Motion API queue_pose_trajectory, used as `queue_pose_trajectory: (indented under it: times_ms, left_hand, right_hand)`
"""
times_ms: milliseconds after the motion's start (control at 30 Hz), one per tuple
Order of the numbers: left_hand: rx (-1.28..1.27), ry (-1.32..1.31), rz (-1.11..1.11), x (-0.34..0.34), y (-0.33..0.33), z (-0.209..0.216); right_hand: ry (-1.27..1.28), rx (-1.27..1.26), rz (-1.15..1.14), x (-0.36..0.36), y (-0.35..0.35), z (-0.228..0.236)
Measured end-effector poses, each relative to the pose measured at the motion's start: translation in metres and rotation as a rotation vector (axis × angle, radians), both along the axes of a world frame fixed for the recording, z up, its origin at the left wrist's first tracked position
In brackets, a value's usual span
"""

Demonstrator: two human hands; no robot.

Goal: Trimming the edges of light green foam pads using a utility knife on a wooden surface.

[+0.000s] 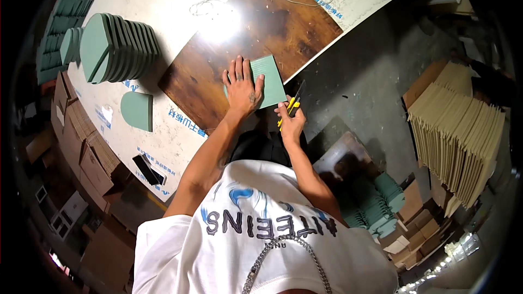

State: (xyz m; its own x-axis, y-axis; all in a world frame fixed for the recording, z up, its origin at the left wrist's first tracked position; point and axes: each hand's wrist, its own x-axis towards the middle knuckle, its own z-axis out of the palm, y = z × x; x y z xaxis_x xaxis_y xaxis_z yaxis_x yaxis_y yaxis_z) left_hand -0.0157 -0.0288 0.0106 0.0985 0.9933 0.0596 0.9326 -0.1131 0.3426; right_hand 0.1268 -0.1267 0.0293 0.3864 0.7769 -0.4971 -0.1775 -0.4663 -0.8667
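A pale green, flat piece [271,79] with a ribbed surface lies on the brown wood-grain board [190,79], near the table's edge. My left hand [242,91] is spread flat over the left part of this piece. Beside the piece's lower right corner, my right hand [292,124] is closed around a yellow and black utility knife [295,104]. Its dark tip points up and away from me, past the table's edge. Whether the blade touches the piece, I cannot tell.
Rounded green pieces stand in a stack [117,48] on the white table at left, with a single one [137,111] nearer me. A dark phone-like object [148,170] lies at the near left edge. Many tan sheets [455,130] stand at right; green pieces [376,207] lie lower right.
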Motion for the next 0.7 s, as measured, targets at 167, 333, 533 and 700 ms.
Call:
queue_pose_trajectory:
  times_ms: [167, 333, 533, 700]
  left_hand:
    - [0.011, -0.216, -0.209, 0.006, 0.030, 0.013]
    - [0.053, -0.027, -0.414, 0.009, 0.052, 0.010]
    - [-0.044, -0.144, 0.293, -0.004, -0.010, 0.023]
    - [-0.135, -0.088, 0.410, -0.004, -0.009, 0.018]
  right_hand:
    - [0.019, 0.064, -0.122, -0.017, 0.003, 0.019]
    - [0.166, 0.066, -0.125, -0.030, -0.011, -0.008]
    - [0.211, -0.004, -0.072, -0.010, -0.009, -0.016]
    - [0.151, -0.084, 0.169, -0.027, -0.013, 0.003]
